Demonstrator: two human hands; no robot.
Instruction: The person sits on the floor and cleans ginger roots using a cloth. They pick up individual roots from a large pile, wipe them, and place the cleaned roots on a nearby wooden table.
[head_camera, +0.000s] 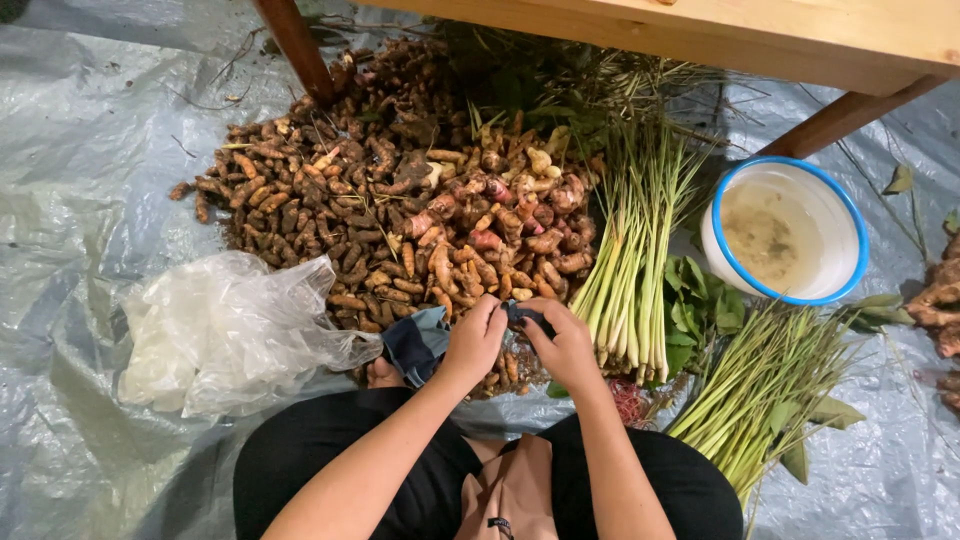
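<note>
A crumpled clear plastic bag (225, 335) is lying at the far left on the grey plastic sheet (70, 180) that is covering the ground. Just right of it, a big heap of brown turmeric-like roots (300, 200) is spreading under a wooden table (800, 35), with a paler, pinkish pile of ginger-like rhizomes (500, 230) sitting beside it toward the middle.

Below that pile, the person is sitting with both hands raised in front of their lap. The left hand (473, 340) is curling shut, its fingers pinching the edge of a dark blue-grey cloth (415, 345) that is hanging down to the left of it, just touching the plastic bag's corner. The right hand (565, 345) is meeting it, closed on the same cloth at its upper end, the two hands nearly touching each other right at the near edge of the rhizome pile.

Further right, a bundle of lemongrass stalks (630, 270) is lying upright in the view, with green leaves (700, 305) beside its base. A second sheaf of thin green stems (765, 390) is slanting lower right. Above it, a white bowl with a blue rim (835, 290) is holding cloudy water, and more roots (940, 300) are showing at the right edge
</note>
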